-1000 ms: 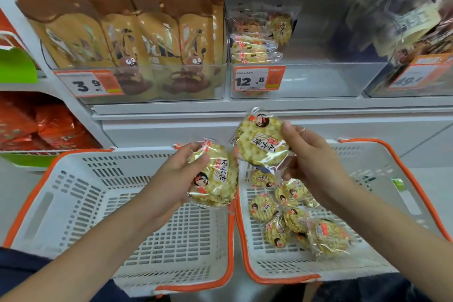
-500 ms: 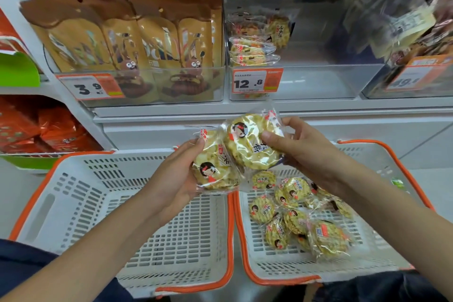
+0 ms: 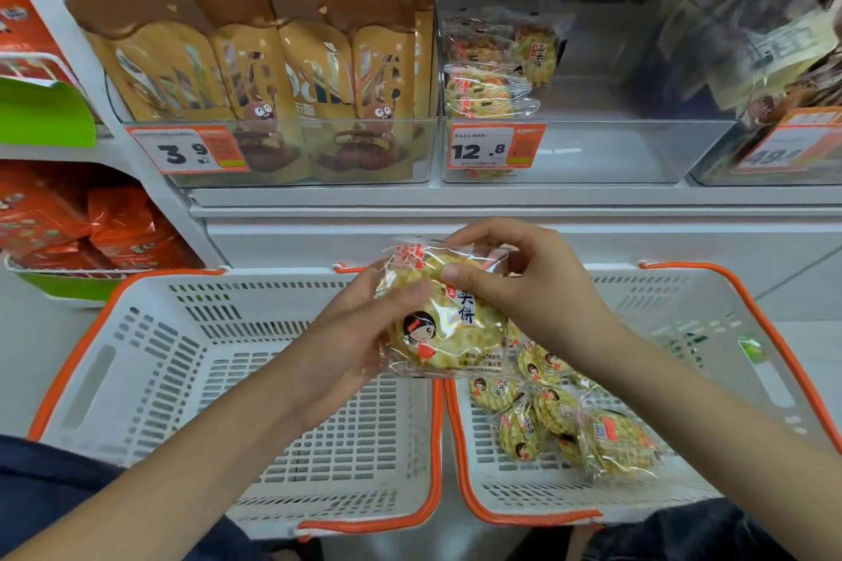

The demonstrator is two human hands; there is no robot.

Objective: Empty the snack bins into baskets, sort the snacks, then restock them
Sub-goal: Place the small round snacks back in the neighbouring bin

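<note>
Right now both my left hand [image 3: 364, 333] and right hand [image 3: 524, 287] have fingers curled round stacked cracker packs [image 3: 449, 323], held above the seam between the left basket [image 3: 136, 378] and right basket [image 3: 683, 333]. Slippery wrappers could let one slide out into the wrong basket.

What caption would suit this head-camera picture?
Both hands, left and right, hold stacked cracker packets above two white baskets.

Looked forward and down from head height, close over both baskets [image 3: 255, 360], shelf bins [image 3: 569, 150] just ahead.
</note>
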